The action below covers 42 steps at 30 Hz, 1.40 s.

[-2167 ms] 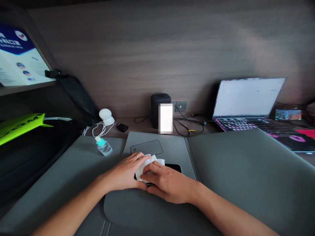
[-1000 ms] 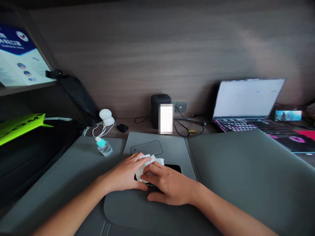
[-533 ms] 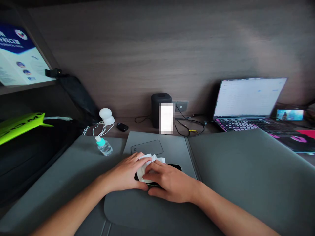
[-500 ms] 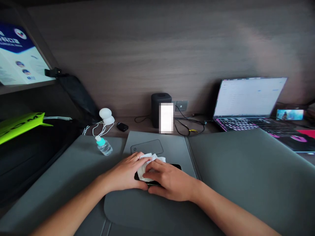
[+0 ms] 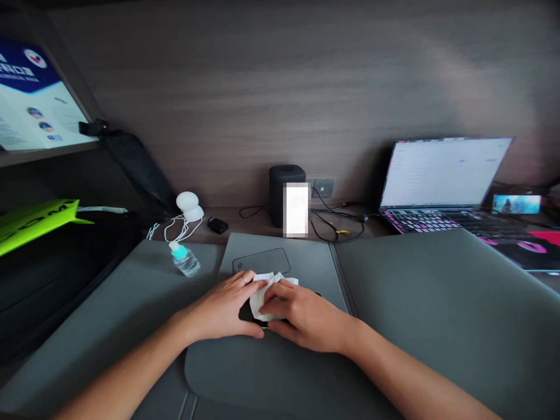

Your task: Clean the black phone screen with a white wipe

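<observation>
A black phone [image 5: 245,313] lies flat on the grey mat [image 5: 271,373], mostly covered by my hands. My left hand [image 5: 223,306] grips its left end, fingers curled round the edge. My right hand [image 5: 300,315] presses a crumpled white tissue [image 5: 262,291] down onto the phone's screen, fingers closed on the tissue. Just behind them a clear phone case [image 5: 261,261] lies flat on the grey surface.
A small clear bottle with a turquoise cap [image 5: 184,259] stands at the left. Behind are a white mushroom-shaped lamp [image 5: 189,206], a black cylinder speaker [image 5: 282,192], cables, and an open laptop [image 5: 441,181] at the right. A lime-green bag [image 5: 35,220] lies far left.
My right hand has slid the tissue a little forward and to the right over the phone, covering more of its right end. My left hand has stayed put.
</observation>
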Tool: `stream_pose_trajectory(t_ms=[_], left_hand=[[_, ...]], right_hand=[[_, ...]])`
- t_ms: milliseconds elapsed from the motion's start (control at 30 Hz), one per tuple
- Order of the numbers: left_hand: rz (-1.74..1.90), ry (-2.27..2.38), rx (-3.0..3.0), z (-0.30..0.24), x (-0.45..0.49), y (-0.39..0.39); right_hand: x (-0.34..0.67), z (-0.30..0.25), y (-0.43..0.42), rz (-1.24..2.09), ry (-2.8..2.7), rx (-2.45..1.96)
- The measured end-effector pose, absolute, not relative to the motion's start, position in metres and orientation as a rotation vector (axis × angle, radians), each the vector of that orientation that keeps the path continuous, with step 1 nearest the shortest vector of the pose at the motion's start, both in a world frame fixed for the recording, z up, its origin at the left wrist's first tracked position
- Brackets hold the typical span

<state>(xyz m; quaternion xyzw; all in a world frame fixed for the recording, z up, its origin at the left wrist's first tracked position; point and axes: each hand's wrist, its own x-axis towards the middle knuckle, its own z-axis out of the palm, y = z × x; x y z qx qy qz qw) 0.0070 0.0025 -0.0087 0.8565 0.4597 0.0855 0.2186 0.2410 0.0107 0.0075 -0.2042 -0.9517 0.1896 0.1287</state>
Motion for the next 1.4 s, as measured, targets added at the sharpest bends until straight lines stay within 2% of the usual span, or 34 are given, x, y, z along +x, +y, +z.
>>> stream_pose_trajectory(t_ms=[233,467,767,967,1200,1400], left_hand=[[0.302,1.177,2.384,-0.003,0.009,0.002],[0.311,1.168,2.37,-0.001,0.01,0.002],[0.29,1.188,2.366,-0.001,0.01,0.002],[0.323,1.167,2.374,-0.001,0.01,0.002],[0.296,1.181,2.356,-0.001,0.009,0.002],[0.333,1.149,2.351,0.002,0.01,0.002]], right_hand=[[0.248,0.007,0.016,0.479,-2.742,-0.717],[0.247,0.013,0.01,0.576,-2.77,-0.504],[0.253,0.012,0.017,0.475,-2.767,-0.736],[0.247,0.012,0.01,0.555,-2.788,-0.518],[0.257,0.014,0.021,0.506,-2.766,-0.747],[0.256,0.018,0.014,0.583,-2.782,-0.646]])
